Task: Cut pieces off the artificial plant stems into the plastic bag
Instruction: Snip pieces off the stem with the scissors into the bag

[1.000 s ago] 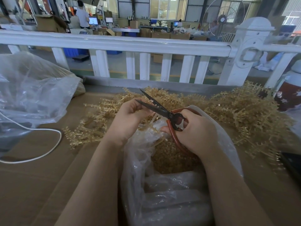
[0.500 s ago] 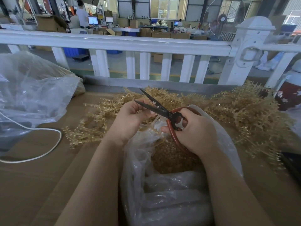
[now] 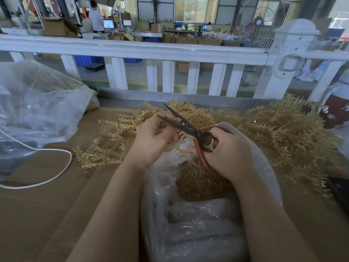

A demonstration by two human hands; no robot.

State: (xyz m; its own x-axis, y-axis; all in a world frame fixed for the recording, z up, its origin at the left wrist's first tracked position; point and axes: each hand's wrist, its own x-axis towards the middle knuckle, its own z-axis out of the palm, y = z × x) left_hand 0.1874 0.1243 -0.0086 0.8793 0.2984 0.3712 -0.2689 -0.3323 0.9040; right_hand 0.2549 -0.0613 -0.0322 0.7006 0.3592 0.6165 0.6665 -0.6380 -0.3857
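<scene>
My right hand (image 3: 229,153) grips the red handles of the black-bladed scissors (image 3: 186,126), whose blades stand parted and point up to the left. My left hand (image 3: 153,137) pinches a thin golden plant stem (image 3: 178,138) and holds it between the blades, above the mouth of the clear plastic bag (image 3: 190,224). Cut golden pieces (image 3: 198,184) lie heaped inside the bag. A big pile of golden stems (image 3: 279,133) covers the table behind and to the right of my hands.
The brown cardboard tabletop (image 3: 37,214) carries a crumpled clear bag (image 3: 35,104) at the left and a white cable (image 3: 56,173). A white railing (image 3: 132,51) runs along the far edge. A dark object (image 3: 338,190) lies at the right edge.
Both hands have stayed nearly in place over the bag. The stem now shows between the scissor blades, which stay parted.
</scene>
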